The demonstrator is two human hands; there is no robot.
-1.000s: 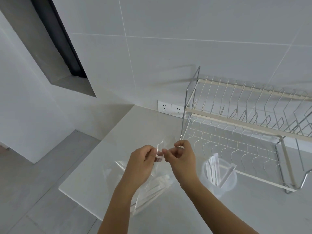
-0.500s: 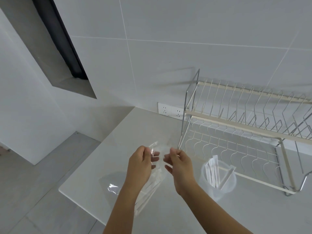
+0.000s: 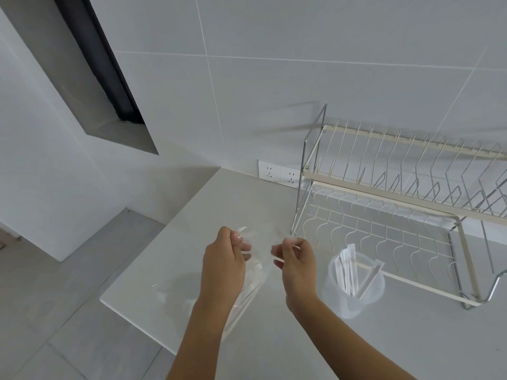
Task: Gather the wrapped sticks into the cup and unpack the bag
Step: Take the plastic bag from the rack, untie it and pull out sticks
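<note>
**Two hands spread the bag mouth**

Head view: both hands hold the clear bag (image 3: 255, 272) up over the desk (image 3: 227, 198), one at each side of its top edge. The left hand (image 3: 223, 266) pinches the left lip between thumb and fingers; the right hand (image 3: 297, 266) pinches the right lip, fingers curled. Each grip is narrow and closed on plastic film. The hands sit a little apart, which I judge is meant to pull the mouth open so the contents can be reached or tipped out.

The bag hangs below the hands, its lower part near or on the desk; I cannot tell which. Several wrapped sticks (image 3: 248, 294) lie slanted inside it, half hidden by the left wrist. They have yet to be taken out.

The cup (image 3: 354, 292) stands just right of the right hand, at the front rail of the rack (image 3: 384, 204), within easy reach for a transfer. It already holds a bunch of sticks standing on end, leaning against its wall. So the gathering looks partly done and the unpacking is in hand.

A double socket (image 3: 278, 174) sits on the wall behind.
</note>
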